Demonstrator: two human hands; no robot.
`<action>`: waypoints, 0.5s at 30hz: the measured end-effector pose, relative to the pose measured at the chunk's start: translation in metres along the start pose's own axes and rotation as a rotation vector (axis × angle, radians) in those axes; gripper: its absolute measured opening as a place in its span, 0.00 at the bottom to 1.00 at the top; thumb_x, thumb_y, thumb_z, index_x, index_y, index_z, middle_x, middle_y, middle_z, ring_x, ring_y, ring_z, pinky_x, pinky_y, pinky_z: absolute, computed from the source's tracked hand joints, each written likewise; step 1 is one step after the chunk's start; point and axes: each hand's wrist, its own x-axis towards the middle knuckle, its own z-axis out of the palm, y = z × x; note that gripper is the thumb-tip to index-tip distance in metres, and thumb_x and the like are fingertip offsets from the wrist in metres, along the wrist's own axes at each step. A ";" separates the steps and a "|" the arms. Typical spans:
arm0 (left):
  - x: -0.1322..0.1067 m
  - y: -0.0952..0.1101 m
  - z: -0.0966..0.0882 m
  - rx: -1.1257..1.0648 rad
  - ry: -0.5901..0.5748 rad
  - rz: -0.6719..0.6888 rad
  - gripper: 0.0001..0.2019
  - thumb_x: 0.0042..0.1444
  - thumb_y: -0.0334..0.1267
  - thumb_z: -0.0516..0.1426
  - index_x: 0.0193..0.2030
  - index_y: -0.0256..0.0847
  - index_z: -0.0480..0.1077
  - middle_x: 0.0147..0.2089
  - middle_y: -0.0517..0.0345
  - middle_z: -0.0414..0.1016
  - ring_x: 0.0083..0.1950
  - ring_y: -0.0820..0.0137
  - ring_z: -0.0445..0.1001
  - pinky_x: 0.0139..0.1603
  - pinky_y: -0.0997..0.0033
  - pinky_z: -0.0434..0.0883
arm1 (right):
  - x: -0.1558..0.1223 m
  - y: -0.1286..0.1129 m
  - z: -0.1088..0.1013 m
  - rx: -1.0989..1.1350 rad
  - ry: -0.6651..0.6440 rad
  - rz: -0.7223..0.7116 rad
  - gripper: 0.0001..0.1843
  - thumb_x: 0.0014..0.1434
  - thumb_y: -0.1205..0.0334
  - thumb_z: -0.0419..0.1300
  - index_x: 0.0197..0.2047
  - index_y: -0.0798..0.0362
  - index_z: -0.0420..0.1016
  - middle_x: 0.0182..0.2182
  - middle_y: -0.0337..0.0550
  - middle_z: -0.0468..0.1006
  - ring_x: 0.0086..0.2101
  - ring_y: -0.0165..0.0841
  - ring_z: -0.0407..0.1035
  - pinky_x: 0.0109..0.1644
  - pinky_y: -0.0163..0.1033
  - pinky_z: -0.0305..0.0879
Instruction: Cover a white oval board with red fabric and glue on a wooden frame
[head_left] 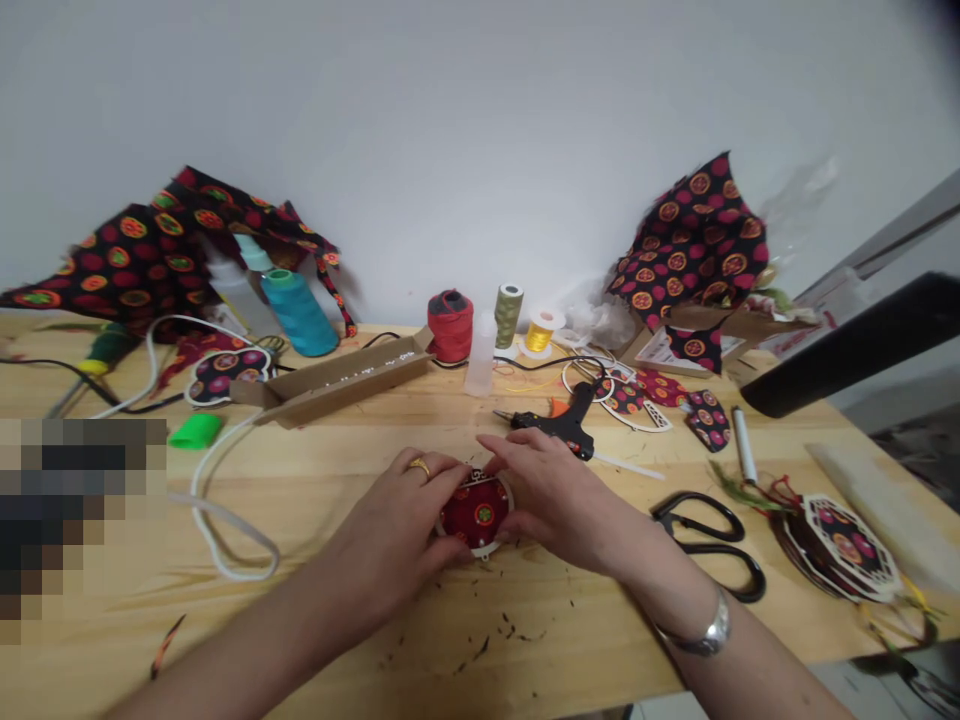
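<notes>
Both my hands rest on a small round fabric-covered disc (475, 514), red with dark patterned spots and a white rim, lying on the wooden table (337, 600). My left hand (405, 515), with a gold ring, curls its fingers around the disc's left edge. My right hand (551, 495), a silver bracelet on its wrist, presses its fingers against the disc's right and upper edge. A black glue gun (564, 421) lies just behind my right hand.
Black scissors (712, 545) lie to the right, with a finished patterned ornament (844, 545) beyond. Thread spools (451, 325), a teal cone (301, 312), a long cardboard box (337, 380), white cord (221, 520) and patterned cloth (172, 245) crowd the back. Scraps litter the front edge.
</notes>
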 end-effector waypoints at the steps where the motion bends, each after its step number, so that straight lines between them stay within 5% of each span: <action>1: 0.000 0.001 0.000 -0.003 0.008 -0.003 0.21 0.48 0.39 0.63 0.51 0.44 0.68 0.49 0.53 0.73 0.51 0.57 0.66 0.52 0.55 0.65 | 0.000 -0.001 -0.001 -0.011 -0.006 0.004 0.41 0.53 0.60 0.64 0.65 0.49 0.50 0.53 0.52 0.67 0.56 0.42 0.55 0.57 0.55 0.54; 9: -0.014 0.009 0.001 0.049 0.046 -0.039 0.25 0.54 0.35 0.55 0.59 0.38 0.60 0.60 0.44 0.67 0.59 0.55 0.64 0.58 0.50 0.64 | 0.000 -0.012 -0.003 -0.063 -0.028 0.027 0.39 0.53 0.63 0.63 0.65 0.51 0.52 0.52 0.53 0.67 0.56 0.42 0.56 0.57 0.54 0.55; 15: -0.048 0.001 0.033 0.227 0.347 0.095 0.20 0.55 0.21 0.46 0.52 0.33 0.68 0.55 0.42 0.71 0.58 0.58 0.65 0.55 0.53 0.69 | -0.002 -0.015 -0.001 -0.055 -0.003 0.045 0.38 0.52 0.67 0.63 0.64 0.51 0.53 0.52 0.52 0.67 0.55 0.41 0.56 0.58 0.53 0.53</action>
